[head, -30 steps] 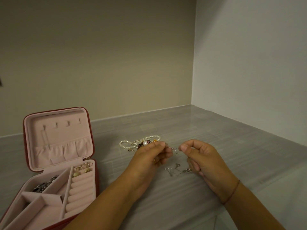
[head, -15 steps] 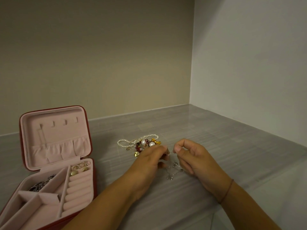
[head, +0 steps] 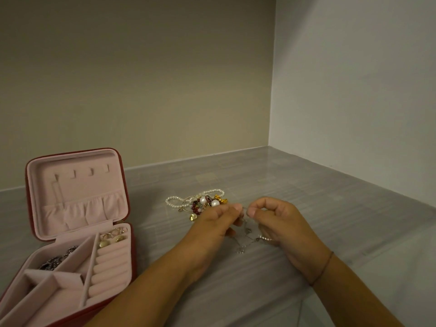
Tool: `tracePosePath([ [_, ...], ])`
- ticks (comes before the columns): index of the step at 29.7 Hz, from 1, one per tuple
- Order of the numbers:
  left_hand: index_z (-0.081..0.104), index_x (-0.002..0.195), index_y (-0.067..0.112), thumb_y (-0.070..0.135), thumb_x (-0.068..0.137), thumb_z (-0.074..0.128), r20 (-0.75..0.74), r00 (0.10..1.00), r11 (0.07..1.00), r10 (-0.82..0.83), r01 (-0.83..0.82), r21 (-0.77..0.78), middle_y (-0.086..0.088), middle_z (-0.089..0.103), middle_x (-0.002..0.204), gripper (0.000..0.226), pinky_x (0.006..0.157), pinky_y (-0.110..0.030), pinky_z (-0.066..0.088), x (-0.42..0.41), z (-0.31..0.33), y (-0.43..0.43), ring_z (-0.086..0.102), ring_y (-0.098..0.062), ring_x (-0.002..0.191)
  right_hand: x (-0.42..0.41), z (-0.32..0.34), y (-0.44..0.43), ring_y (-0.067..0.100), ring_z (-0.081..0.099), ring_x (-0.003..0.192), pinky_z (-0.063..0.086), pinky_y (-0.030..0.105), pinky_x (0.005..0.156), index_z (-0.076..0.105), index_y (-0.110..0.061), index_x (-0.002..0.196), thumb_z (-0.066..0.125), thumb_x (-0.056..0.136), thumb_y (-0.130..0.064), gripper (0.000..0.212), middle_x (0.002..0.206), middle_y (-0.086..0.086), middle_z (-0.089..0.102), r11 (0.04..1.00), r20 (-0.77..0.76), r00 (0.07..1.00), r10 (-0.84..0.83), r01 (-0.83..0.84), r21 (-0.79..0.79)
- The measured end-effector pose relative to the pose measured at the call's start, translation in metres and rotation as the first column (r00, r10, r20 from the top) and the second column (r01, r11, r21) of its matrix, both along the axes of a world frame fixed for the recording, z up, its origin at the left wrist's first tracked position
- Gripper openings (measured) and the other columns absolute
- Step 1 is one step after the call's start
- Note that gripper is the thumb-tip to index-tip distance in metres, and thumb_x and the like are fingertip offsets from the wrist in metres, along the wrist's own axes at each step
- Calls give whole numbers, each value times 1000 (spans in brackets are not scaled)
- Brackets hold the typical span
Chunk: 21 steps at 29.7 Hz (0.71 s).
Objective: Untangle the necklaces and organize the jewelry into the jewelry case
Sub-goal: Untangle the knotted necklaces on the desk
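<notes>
Left hand [head: 215, 224] and right hand [head: 282, 223], close together, each pinch a thin silver chain [head: 247, 231] between them. Beaded jewelry [head: 200, 203] lies just beyond the left hand; the jewelry case [head: 77, 185] stands open farther left.

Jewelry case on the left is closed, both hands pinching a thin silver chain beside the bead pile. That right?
Not quite: the head view shows the jewelry case open, lid standing up, trays exposed. The rest holds: it sits on the left, and the left hand and right hand pinch a thin silver chain beside the bead pile.
</notes>
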<state>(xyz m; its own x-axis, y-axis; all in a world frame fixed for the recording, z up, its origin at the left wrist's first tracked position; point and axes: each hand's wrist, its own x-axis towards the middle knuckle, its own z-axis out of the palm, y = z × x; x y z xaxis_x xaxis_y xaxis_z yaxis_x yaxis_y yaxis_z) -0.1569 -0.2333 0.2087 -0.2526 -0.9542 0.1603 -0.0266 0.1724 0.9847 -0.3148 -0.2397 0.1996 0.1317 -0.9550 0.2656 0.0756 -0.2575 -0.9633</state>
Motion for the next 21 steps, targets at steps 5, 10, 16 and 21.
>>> tracePosePath([
  [5, 50, 56, 23, 32, 99, 40, -54, 998, 997, -30, 34, 70, 6, 54, 71, 45, 72, -27, 42, -2, 4, 1, 53, -11, 79, 1, 4, 1, 8, 57, 68, 41, 18, 65, 65, -16, 71, 59, 86, -9, 17, 72, -2, 62, 995, -24, 996, -87, 86, -60],
  [10, 60, 70, 17, 26, 98, 45, -195, 980, 990, 29, -1, 143, 6, 60, 68, 33, 65, -26, 42, -1, 5, -3, 54, -10, 72, -4, 1, -6, 16, 65, 96, 45, 30, 92, 68, -6, 85, 58, 85, -16, 14, 95, 4, 71, 1000, 181, 983, -15, 12, 18],
  [16, 72, 75, 13, 27, 83, 60, -264, 963, 986, -54, 93, 136, 2, 61, 68, 20, 58, -19, 45, 1, 6, -1, 55, -7, 61, -5, 7, -5, 24, 64, 81, 55, 39, 82, 60, -9, 77, 73, 74, -25, 21, 77, 9, 61, 959, 539, 813, 223, -282, 28],
  [21, 72, 74, 16, 27, 78, 64, -223, 973, 989, -64, 91, 113, 3, 55, 64, 14, 55, -17, 37, 4, 6, 0, 41, -5, 48, -3, 16, -2, 17, 61, 66, 56, 34, 73, 53, -9, 81, 49, 88, -18, 12, 68, 4, 54, 965, 521, 831, 193, -256, 49],
])
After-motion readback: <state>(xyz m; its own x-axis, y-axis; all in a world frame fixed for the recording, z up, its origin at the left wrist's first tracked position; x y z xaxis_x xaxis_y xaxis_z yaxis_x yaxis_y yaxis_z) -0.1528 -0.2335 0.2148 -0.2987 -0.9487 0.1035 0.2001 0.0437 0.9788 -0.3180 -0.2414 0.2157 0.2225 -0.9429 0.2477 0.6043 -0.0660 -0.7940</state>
